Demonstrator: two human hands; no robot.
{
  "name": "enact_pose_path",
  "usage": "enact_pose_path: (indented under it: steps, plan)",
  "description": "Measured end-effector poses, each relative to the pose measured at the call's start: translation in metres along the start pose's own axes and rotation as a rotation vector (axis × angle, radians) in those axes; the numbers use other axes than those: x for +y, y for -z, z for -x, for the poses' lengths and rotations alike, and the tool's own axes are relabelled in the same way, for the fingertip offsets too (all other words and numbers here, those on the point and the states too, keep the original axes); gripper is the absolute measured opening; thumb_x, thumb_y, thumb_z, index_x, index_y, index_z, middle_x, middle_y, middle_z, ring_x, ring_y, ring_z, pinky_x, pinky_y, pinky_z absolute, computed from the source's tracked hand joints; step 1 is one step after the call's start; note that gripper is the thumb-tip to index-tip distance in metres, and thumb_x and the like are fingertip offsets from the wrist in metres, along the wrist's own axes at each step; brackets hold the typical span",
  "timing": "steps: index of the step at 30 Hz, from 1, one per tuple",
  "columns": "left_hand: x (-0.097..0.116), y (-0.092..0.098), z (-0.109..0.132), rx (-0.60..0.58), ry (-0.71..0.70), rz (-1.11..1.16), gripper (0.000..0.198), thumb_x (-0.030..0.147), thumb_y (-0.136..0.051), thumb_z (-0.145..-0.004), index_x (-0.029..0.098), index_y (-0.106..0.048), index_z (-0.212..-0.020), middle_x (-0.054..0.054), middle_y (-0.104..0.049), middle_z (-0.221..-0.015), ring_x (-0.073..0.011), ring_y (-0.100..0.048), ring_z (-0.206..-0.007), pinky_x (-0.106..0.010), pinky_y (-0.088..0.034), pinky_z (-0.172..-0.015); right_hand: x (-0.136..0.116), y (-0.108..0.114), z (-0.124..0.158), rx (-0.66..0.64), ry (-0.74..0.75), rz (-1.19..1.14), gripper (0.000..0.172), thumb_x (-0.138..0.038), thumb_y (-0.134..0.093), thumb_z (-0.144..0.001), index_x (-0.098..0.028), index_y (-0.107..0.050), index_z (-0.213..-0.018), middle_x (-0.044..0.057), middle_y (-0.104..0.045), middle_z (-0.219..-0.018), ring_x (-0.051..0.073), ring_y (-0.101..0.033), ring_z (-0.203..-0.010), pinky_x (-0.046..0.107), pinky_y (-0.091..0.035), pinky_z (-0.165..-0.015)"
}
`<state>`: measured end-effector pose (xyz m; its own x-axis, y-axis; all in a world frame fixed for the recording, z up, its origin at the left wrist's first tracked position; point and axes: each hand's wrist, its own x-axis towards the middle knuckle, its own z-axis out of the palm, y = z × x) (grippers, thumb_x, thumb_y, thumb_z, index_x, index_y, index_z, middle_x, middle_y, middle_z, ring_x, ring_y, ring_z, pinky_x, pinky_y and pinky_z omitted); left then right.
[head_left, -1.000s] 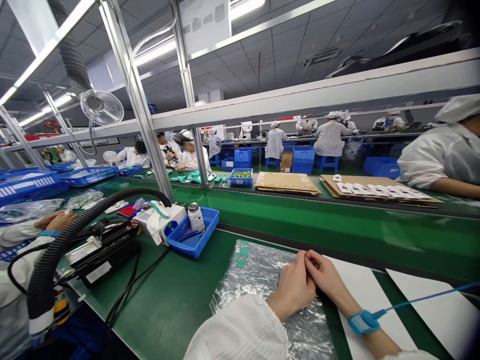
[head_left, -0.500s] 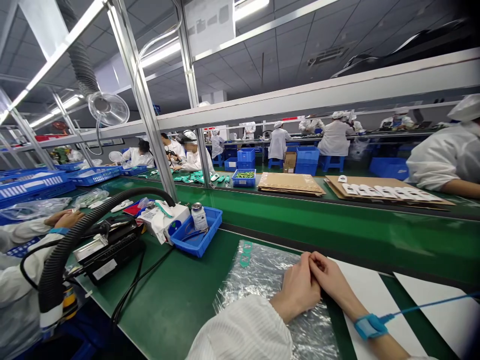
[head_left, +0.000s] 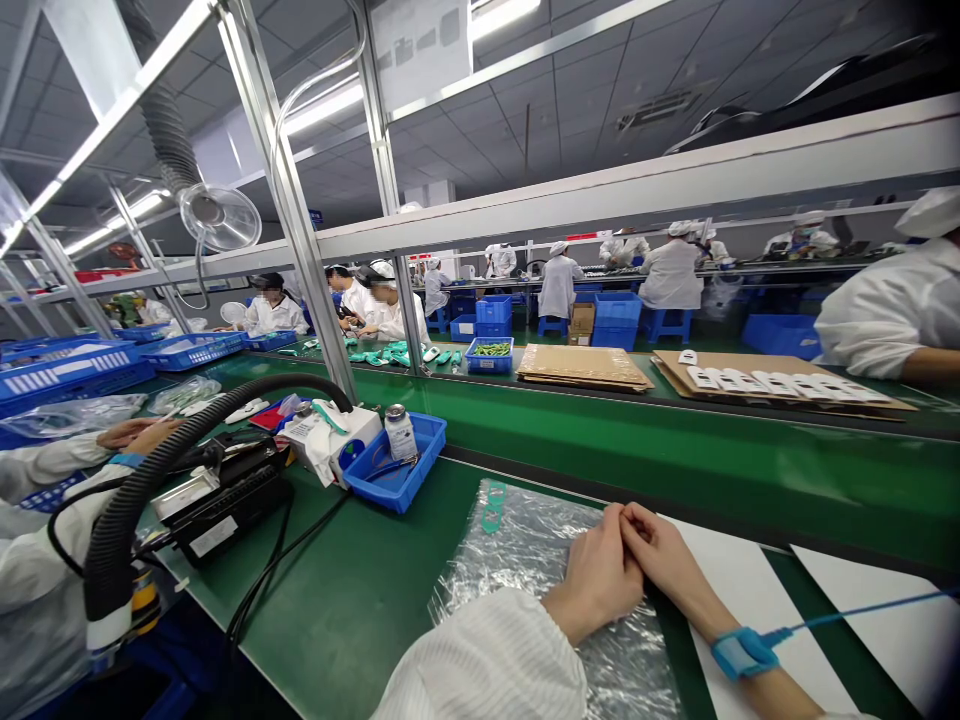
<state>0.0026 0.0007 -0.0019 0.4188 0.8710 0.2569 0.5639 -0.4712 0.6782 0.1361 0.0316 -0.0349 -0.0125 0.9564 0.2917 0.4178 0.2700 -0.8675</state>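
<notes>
The left hand (head_left: 600,585) and right hand (head_left: 664,560) are held closed against each other, fingers curled, on the crinkled clear plastic bag (head_left: 517,560) on the near table (head_left: 360,590). Whether anything is pinched between them cannot be told. A teal ring part (head_left: 491,507) lies at the bag's far left corner. Were the slick bag dragged by the wrists, that part could be slid off.

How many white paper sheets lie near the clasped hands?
2. One white paper sheet lies beneath the right hand and forearm; the other sheet lies further right, cut by the picture's edge. More may be hidden.
</notes>
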Motion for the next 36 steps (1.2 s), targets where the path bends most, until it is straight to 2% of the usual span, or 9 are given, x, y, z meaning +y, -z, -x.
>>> enact_pose_path:
  steps: [11,25,36]
  plan:
    - [-0.0011,-0.0015,0.0002,0.000,-0.004,-0.004,0.048,0.019,-0.044,-0.078,0.020,-0.038,-0.126,-0.014,-0.069,-0.103,-0.0344,-0.066,-0.088,-0.041,-0.049,-0.068,-0.0067,0.0013,0.0004,0.011,0.019,0.012,0.030,-0.046,-0.049,-0.078,-0.022,-0.046,-0.060,-0.001,-0.051,-0.055,0.018,-0.049,-0.055,0.029,-0.039,-0.052]
    - [-0.0025,-0.0029,-0.0008,-0.003,-0.006,-0.006,0.049,0.018,-0.044,-0.079,0.020,-0.037,-0.127,-0.013,-0.067,-0.104,-0.0326,-0.065,-0.088,-0.040,-0.048,-0.069,-0.0072,0.0008,0.0008,0.009,0.001,-0.007,0.030,-0.047,-0.049,-0.079,-0.023,-0.045,-0.061,0.000,-0.054,-0.057,0.018,-0.050,-0.056,0.029,-0.041,-0.054]
    - [-0.0040,-0.0044,0.0003,-0.003,-0.002,0.002,0.050,0.018,-0.044,-0.079,0.021,-0.037,-0.128,-0.013,-0.068,-0.103,-0.0323,-0.065,-0.088,-0.040,-0.048,-0.069,-0.0049,0.0001,0.0010,0.015,0.001,0.002,0.030,-0.046,-0.049,-0.079,-0.023,-0.044,-0.060,-0.001,-0.050,-0.056,0.017,-0.048,-0.056,0.028,-0.040,-0.053]
